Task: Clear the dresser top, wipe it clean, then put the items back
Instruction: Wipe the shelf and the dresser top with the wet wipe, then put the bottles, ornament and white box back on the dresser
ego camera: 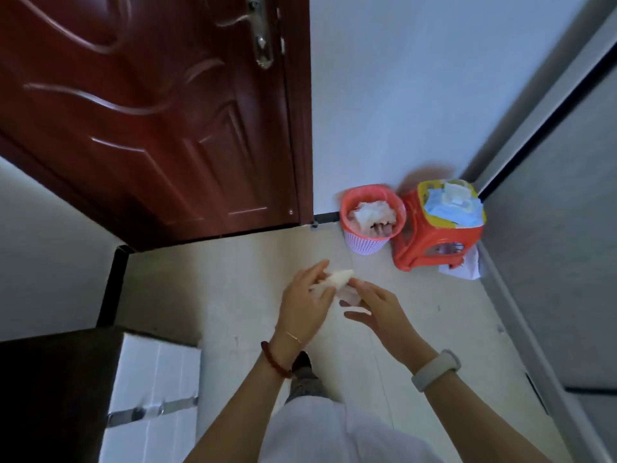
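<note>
Dresser (50, 389) sits bottom left of frame, nearest the camera: dark top in shadow, white front with a chrome handle strip. Nothing legible on the visible part of its top, too dark to tell.

White garment of the person fills bottom centre; a foot in a dark shoe (302, 362) shows on the floor between the forearms.

Left hand (305, 304) wears a red bead bracelet (273, 360) plus a thin gold chain at the wrist. It's raised over the floor, fingers fairly straight, with a white wipe (337, 282) held against its fingers and thumb. Grip looks loose; blurred, so exact finger contact is unclear.

Right hand (374, 307) has a pale wristband (435, 369). Its thumb and forefinger pinch the lower crumpled end of the same wipe, other fingers spread and relaxed below. Both hands meet at the wipe, mid-air, centre frame, well apart from the dresser.

Beige tiled floor (233, 295) beneath.

Farther on, against the white wall (417, 95): small wastebasket (370, 222) with pink liner and lilac mesh sides, crumpled white tissue inside. Just beside it to the right, touching or almost, a red plastic stool (430, 242) with a yellow top, blue-and-white packets piled on it. White scrap on the floor by the stool's right leg.

Dark red panelled door (150, 111) upper left, metal handle plate near its edge. Grey wardrobe panel (561, 245) runs along the right side.
</note>
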### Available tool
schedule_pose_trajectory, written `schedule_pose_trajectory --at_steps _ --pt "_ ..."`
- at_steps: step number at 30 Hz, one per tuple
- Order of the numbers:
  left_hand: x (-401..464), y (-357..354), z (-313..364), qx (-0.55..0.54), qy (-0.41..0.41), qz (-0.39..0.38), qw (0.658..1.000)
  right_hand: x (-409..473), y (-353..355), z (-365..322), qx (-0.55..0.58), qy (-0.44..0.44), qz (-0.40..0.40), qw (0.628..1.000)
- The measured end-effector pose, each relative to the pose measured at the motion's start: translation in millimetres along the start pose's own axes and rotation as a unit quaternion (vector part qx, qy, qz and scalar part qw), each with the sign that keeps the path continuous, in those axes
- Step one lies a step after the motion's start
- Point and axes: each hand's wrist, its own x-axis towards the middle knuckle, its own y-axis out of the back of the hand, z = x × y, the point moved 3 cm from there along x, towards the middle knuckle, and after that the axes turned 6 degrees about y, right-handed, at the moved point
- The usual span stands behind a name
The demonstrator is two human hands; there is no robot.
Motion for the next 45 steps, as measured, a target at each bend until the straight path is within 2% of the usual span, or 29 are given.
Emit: schedule_pose_trajectory --at_steps 2,5,7,11,15,20,24,28,32,35,39,43,45 --pt "23.7 -29.7 12.6 -0.001 -0.004 -0.091 0.996 24.0 20.6 -4.7 0.070 -0.025 0.033 0.997" --pt "74.8 -61.8 18.8 -0.010 -0.012 -0.165 0.986 72.7 58.4 -15.6 0.034 -0.021 0.129 0.991" --pt "122.2 -76.1 22.0 0.001 -0.015 -0.160 0.987 111.9 86.9 -21.8 -0.015 -0.014 0.187 0.982" --pt "237.2 -103.0 19.3 0.094 0.016 -0.120 0.988 200.1 145.7 -25.7 -0.085 -0.021 0.292 0.952" --pt "335.8 -123.2 17.8 0.211 0.037 -0.104 0.971 286.4 185.1 -29.2 -0.171 -0.060 0.312 0.933" --pt "427.4 -148.7 12.5 0.318 0.020 -0.118 0.940 396.3 213.7 -20.6 -0.264 -0.079 0.255 0.927" --pt "472.1 -170.1 -7.0 0.328 0.025 -0.111 0.938 469.4 223.5 -7.0 -0.319 -0.117 0.141 0.930" --pt "495.8 -177.5 -16.4 0.363 0.071 -0.141 0.918 506.8 229.3 1.0 -0.393 -0.114 0.072 0.909" --pt "497.1 -169.0 -7.1 0.310 0.099 -0.080 0.942 507.5 219.4 -18.5 -0.447 -0.040 0.013 0.894" --pt "481.6 -148.7 10.7 0.289 0.141 -0.038 0.946 496.8 203.3 -46.6 -0.510 0.033 -0.064 0.857" --pt "438.6 -101.7 31.1 0.262 0.196 0.065 0.943 477.4 152.9 -94.7 -0.569 0.117 -0.189 0.792" --pt "373.2 -30.4 36.3 0.264 0.282 0.182 0.904 458.9 69.6 -133.7 -0.562 0.226 -0.289 0.741" --pt "330.1 8.4 34.7 0.248 0.317 0.252 0.880 443.8 17.4 -143.7 -0.563 0.276 -0.348 0.697"
